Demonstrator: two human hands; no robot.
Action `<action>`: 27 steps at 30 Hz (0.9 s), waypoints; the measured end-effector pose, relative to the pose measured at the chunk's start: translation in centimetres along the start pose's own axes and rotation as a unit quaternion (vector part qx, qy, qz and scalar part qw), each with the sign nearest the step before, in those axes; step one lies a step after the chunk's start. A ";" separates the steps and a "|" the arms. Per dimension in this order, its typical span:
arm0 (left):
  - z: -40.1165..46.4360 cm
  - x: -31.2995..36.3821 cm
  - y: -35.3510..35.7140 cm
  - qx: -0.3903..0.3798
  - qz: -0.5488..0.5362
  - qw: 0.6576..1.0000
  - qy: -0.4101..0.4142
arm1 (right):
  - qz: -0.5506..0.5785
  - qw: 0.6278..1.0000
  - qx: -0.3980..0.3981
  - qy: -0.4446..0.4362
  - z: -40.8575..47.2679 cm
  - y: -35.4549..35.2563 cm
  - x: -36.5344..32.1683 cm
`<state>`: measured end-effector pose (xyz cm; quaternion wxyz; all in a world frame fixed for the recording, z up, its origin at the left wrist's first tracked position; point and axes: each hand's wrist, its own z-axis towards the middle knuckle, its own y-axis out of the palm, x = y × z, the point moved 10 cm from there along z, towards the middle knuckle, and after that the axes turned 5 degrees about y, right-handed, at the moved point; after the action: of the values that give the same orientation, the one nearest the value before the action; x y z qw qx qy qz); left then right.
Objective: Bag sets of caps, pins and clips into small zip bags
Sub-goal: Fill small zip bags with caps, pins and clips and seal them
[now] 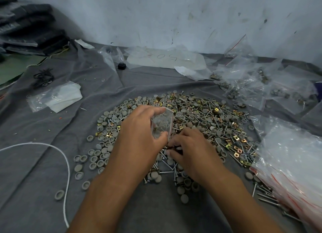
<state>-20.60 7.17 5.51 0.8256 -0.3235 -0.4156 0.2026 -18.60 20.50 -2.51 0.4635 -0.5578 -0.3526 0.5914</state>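
Note:
A wide heap of grey round caps, metal pins and brass square clips lies on a grey cloth. My left hand holds a small clear zip bag upright above the heap, thumb and fingers pinching its sides; some grey caps show inside it. My right hand sits just below the bag's lower corner with curled fingers pinching small parts from the heap; which parts they are is hidden.
A stack of empty red-striped zip bags lies at the right. Filled bags pile up at the back right. A white cord curves at the left, near loose plastic bags. Dark foam pads are stacked far left by the wall.

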 end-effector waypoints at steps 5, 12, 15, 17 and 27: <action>0.0 0.0 0.1 -0.005 0.002 1.000 -0.006 | 0.021 1.000 0.014 0.003 0.0 -0.4 -0.1; 0.1 -0.1 0.4 -0.010 0.007 1.000 -0.012 | 0.228 0.950 0.214 0.023 -0.6 -6.7 1.0; 0.1 -0.1 0.6 -0.014 0.006 1.000 -0.011 | 0.249 0.912 0.321 -0.049 -2.3 -9.9 -0.6; 0.1 0.0 0.7 -0.016 0.007 1.000 -0.010 | 0.228 0.919 0.309 -0.083 -2.5 -9.6 -1.7; 0.0 -0.1 0.4 -0.013 0.006 1.000 -0.009 | 0.185 0.978 0.096 -0.015 -0.6 -6.4 0.9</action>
<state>-20.71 7.43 5.18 0.8162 -0.3352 -0.4237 0.2048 -16.94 23.37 3.06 0.3919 -0.5572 -0.1915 0.7066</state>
